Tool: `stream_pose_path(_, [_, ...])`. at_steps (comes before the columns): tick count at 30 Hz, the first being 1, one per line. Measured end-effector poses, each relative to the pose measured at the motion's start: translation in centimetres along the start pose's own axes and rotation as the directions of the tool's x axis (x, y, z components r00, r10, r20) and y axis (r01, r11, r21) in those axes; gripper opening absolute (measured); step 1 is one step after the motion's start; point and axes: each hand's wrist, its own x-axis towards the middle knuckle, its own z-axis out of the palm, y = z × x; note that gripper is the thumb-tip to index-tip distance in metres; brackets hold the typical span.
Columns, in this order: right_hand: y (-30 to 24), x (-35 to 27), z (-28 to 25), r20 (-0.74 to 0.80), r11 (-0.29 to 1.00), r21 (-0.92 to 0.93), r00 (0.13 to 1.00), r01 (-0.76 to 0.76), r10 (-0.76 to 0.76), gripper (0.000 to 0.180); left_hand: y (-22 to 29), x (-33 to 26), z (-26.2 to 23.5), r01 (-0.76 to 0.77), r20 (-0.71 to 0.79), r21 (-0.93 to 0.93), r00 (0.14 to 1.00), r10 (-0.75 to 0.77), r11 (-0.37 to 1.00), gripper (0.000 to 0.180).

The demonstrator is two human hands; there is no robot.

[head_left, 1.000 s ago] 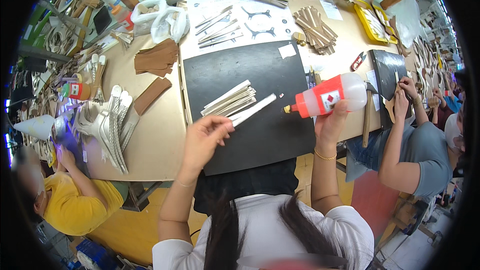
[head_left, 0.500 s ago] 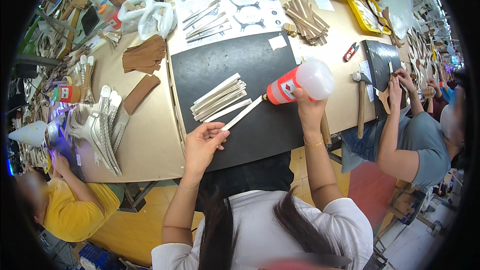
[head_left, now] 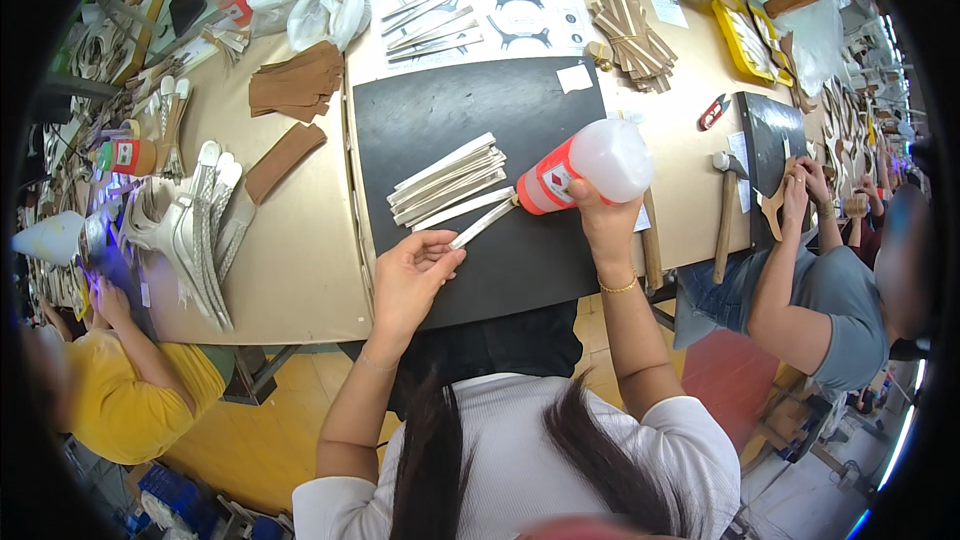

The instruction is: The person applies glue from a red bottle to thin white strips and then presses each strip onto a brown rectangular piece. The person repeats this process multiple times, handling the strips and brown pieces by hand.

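My left hand (head_left: 415,275) pinches the near end of a narrow white strip (head_left: 483,227) between thumb and fingers. That strip slants up and to the right over a black mat (head_left: 540,275). Wrapped around a squeeze bottle (head_left: 590,170) with a translucent body and a red band, my right hand (head_left: 607,220) keeps it tilted, base up. Its narrow nozzle points left and meets the strip near its far end; whether liquid comes out is too small to tell. Just beyond my left hand lies a pile of similar white strips (head_left: 447,180) on the mat.
Brown leather pieces (head_left: 293,80) and white braided straps (head_left: 205,210) lie left of the mat. A printed sheet (head_left: 540,15) carries more strips behind it. A hammer (head_left: 728,210) and red snips (head_left: 714,112) lie right. Co-workers sit at both sides.
The bottle has shifted slightly left and its nozzle is nearer my left hand, leaving a shorter length of strip between them. Both hands keep their holds. The whole view has shifted a little.
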Motion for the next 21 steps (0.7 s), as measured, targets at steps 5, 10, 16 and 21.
stream_pose_path(5, [0.2, -1.4, 1.3, 0.058, 0.998, 0.052, 0.997, -0.043, 0.04, 0.043, -0.1, 0.0, 0.0, -0.004, -0.003, 0.009, 1.0, 0.004, 1.0, 0.025])
stream_pose_path(10, [0.4, -2.5, 2.6, 0.074, 0.989, 0.122, 0.995, -0.08, 0.071, 0.046, 0.2, -0.1, 0.1, 0.021, 0.008, -0.007, 1.0, -0.021, 1.0, 0.027])
stream_pose_path(16, [0.6, -3.2, 3.6, 0.121, 0.96, 0.227, 0.982, -0.166, 0.141, 0.051, 0.1, -0.3, 0.1, 0.008, 0.014, -0.043, 1.0, -0.007, 0.999, 0.027])
stream_pose_path(21, [0.9, -3.8, 3.9, 0.126, 0.952, 0.249, 0.981, -0.178, 0.15, 0.057, 0.0, -0.2, 0.2, -0.009, 0.022, -0.029, 1.0, 0.009, 1.0, 0.026])
